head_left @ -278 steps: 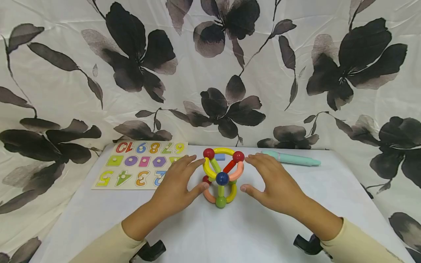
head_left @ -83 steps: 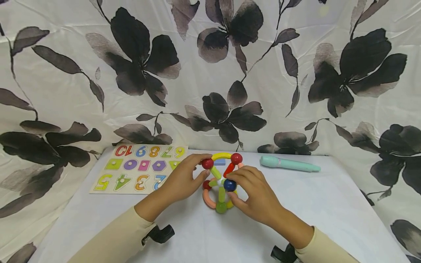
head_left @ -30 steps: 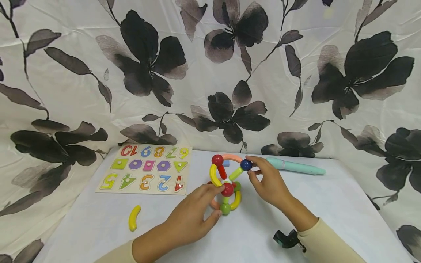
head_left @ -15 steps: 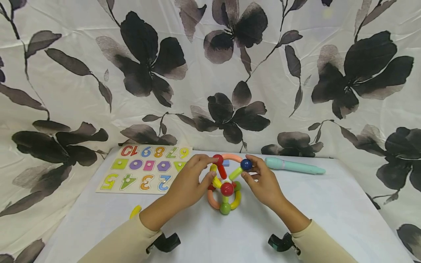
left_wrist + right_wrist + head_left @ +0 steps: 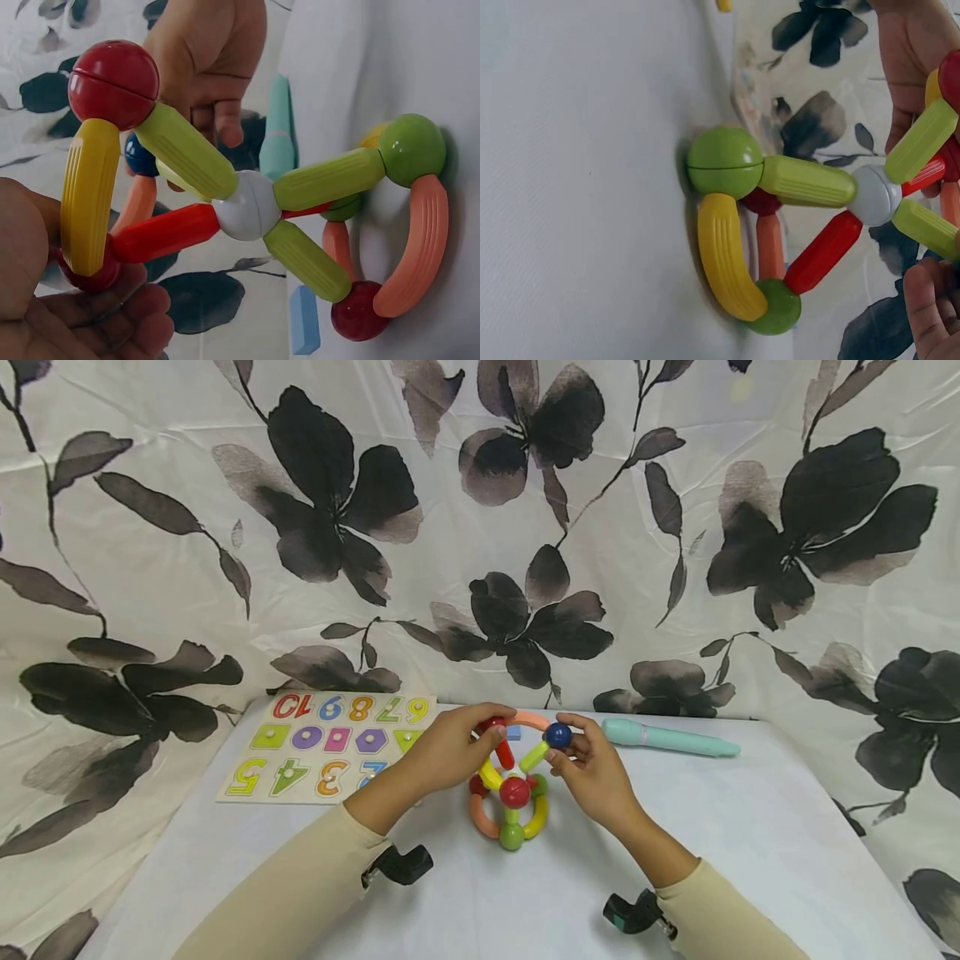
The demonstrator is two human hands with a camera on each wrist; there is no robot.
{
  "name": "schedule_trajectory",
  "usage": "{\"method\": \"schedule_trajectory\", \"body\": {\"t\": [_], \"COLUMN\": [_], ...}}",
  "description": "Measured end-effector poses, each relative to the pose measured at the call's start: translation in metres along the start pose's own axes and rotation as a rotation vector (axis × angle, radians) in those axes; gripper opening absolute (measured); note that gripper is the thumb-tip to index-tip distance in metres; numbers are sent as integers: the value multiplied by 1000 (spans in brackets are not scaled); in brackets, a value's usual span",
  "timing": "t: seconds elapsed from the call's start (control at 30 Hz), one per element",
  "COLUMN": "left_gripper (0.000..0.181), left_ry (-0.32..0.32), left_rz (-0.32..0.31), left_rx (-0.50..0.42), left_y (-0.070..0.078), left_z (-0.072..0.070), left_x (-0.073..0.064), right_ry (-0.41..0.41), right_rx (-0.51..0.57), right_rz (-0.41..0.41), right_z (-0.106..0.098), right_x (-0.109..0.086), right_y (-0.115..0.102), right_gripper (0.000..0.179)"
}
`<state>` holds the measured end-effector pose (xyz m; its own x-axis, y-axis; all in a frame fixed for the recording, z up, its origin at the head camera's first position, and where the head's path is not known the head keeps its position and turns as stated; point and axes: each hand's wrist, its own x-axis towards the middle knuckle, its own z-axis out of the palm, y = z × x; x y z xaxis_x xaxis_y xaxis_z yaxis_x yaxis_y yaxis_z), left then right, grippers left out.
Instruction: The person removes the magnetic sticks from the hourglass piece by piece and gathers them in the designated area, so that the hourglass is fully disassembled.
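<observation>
A toy built of magnetic sticks and balls stands on the white table. Around its white centre ball [image 5: 247, 204], straight sticks lead to upper and lower balls. My left hand [image 5: 442, 752] holds the upper back-left red ball [image 5: 96, 274], which a yellow curved stick [image 5: 88, 199] joins to the front red ball [image 5: 514, 792]. On the other side, my right hand [image 5: 603, 777] pinches the blue ball [image 5: 558, 735]. An orange curved stick [image 5: 528, 719] spans the held balls. Below, a green ball [image 5: 512, 836] rests on the table between orange and yellow curved sticks.
A number puzzle board [image 5: 300, 760] lies at the back left, partly behind the left arm. Behind the right hand is a mint-green pen [image 5: 671, 737]. A small blue block [image 5: 513, 733] sits behind the toy. Floral cloth [image 5: 525, 527] hangs behind the table.
The toy's top has turned, bringing the blue ball from front to back right. One yellow curved stick came off onto the table. My left hand moved from the front red ball to the back-left one.
</observation>
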<state>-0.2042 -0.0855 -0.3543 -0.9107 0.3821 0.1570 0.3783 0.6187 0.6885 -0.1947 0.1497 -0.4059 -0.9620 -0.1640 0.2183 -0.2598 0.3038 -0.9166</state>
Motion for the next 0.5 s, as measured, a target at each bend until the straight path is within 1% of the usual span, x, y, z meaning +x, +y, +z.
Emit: {"method": "schedule_trajectory", "body": {"t": [0.1,0.2,0.3,0.5], "left_gripper": [32,30,28,27], "left_ry": [5,6,7,8], "left_rz": [-10,-14,-15,-21], "left_rx": [-14,-24,-33,-43], "left_y": [0,-1,-1,-1], "left_z": [0,1,2,4], "left_x": [1,1,1,2], "right_ry": [4,6,10,25], "right_rx": [18,12,-8,-8], "right_rz": [22,34,39,38], "right_z": [1,1,1,2], "right_x": [1,1,1,1], "right_y": [0,0,1,3], "right_gripper": [53,52,51,50]}}
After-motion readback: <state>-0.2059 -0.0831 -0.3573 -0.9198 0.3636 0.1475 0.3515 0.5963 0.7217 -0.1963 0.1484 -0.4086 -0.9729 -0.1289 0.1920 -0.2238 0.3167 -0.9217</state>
